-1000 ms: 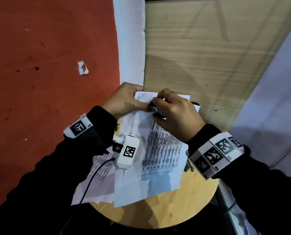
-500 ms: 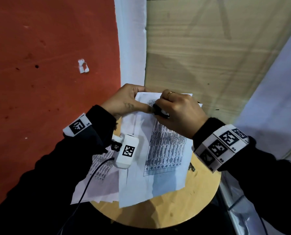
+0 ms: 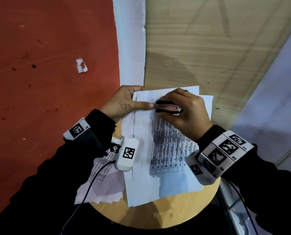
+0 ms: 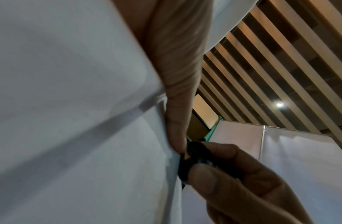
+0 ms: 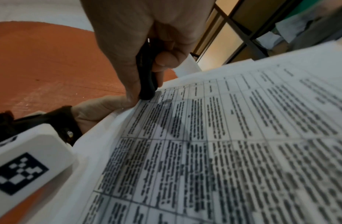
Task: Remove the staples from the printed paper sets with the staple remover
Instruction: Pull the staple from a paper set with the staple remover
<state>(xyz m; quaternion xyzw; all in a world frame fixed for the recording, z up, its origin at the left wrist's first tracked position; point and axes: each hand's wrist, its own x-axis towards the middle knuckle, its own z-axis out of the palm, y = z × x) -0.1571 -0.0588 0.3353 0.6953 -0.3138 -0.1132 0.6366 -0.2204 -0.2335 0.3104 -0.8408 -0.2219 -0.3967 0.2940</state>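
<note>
A stapled paper set [image 3: 168, 150] with a printed table lies on the round wooden table [image 3: 158, 212]. My left hand [image 3: 138, 103] pinches its top left corner, thumb flat on the page and fingers curled behind the edge. My right hand [image 3: 180, 114] grips the black and metal staple remover [image 3: 166, 107], whose nose touches the left thumb tip at that corner. In the left wrist view the thumb [image 4: 177, 75] presses the paper [image 4: 70, 106] beside the remover [image 4: 195, 154]. The right wrist view shows the remover [image 5: 147, 78] resting on the page [image 5: 223, 136]. The staple itself is hidden.
More printed sheets [image 3: 104, 184] lie under my left forearm and overhang the table's left edge. Another sheet [image 3: 206, 102] sticks out behind my right hand. Red floor [image 3: 48, 82] lies to the left, with a paper scrap [image 3: 81, 65] on it. A wooden panel [image 3: 209, 48] stands behind.
The right hand has rolled the staple remover so its metal side faces up and its nose meets the left thumb. The paper set has swung slightly to the right.
</note>
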